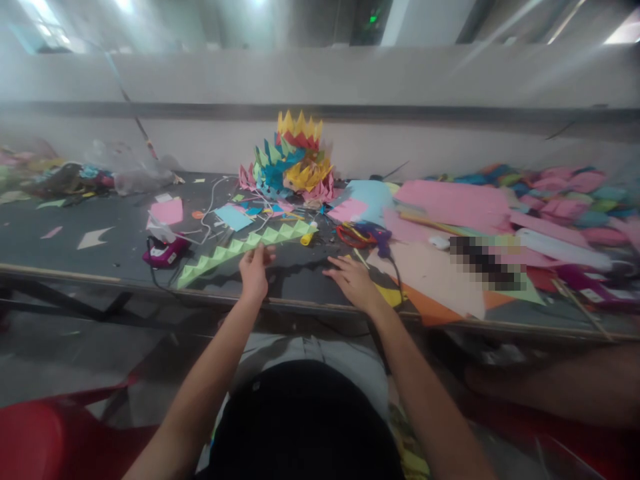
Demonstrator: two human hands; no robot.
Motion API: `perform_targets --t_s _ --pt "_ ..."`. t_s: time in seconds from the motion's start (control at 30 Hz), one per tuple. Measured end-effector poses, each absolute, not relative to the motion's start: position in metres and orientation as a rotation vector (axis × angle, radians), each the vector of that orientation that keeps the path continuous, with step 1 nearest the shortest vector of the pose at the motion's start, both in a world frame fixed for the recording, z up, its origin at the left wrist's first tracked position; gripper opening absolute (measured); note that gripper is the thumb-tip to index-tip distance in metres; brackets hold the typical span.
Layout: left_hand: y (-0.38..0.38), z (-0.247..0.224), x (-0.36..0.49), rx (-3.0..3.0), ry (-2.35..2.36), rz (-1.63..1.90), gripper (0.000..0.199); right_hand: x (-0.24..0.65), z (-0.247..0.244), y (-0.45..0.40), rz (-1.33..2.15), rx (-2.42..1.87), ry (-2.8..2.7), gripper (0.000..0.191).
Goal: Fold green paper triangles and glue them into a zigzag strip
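Observation:
My left hand [255,270] pinches the lower edge of a long light-green strip of folded paper [227,253] with zigzag points along its top. The strip slants up to the right, and its right end is beside a small yellow rolled piece [307,239]. My right hand [353,281] is at the table's front, fingers spread and nothing visible in it. Just beyond it are red-handled scissors [350,235] and a dark blue glue gun [383,241] with a black cord. A yellow paper piece [391,295] lies beside my right wrist.
Folded-paper crowns [295,167] are piled at the back. Paper scraps and a purple device [165,253] lie left. Pink sheets [453,203] and a pile of coloured folded pieces [575,197] cover the right. A red stool [35,437] stands lower left. Another person's limb [560,387] shows lower right.

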State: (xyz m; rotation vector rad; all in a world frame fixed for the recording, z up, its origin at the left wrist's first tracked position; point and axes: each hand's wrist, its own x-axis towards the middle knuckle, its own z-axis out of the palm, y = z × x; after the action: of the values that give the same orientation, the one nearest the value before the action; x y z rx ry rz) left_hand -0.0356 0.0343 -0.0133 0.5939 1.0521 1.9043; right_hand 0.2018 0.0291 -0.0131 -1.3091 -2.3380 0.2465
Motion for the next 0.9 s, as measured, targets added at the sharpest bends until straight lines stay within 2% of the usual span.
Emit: perform_targets --t_s 0.2,0.4,0.53,0.7,0.9 --pt "0.0343 -0.0134 -0.0357 0.598 1.050 1.902 0.029 0.2017 -0.0121 0.0293 0.279 -1.174 -2.462 0.040" --pt "0.0329 -0.0105 -0.0345 0.595 1.057 1.900 0.029 0.1995 -0.0118 0.0285 0.168 -1.355 -2.361 0.043" --pt "0.0319 -0.0092 -0.0339 0.586 1.058 1.899 0.031 0.1994 -0.0105 0.0269 0.235 -1.181 -2.512 0.039" --pt "0.0316 -0.0086 -0.0342 0.586 1.059 1.897 0.032 0.1968 -0.0117 0.0272 0.137 -1.355 -2.450 0.044" --pt "0.0325 -0.0093 -0.0345 0.596 1.065 1.890 0.031 0.1982 -0.0092 0.0250 0.201 -1.191 -2.552 0.038"
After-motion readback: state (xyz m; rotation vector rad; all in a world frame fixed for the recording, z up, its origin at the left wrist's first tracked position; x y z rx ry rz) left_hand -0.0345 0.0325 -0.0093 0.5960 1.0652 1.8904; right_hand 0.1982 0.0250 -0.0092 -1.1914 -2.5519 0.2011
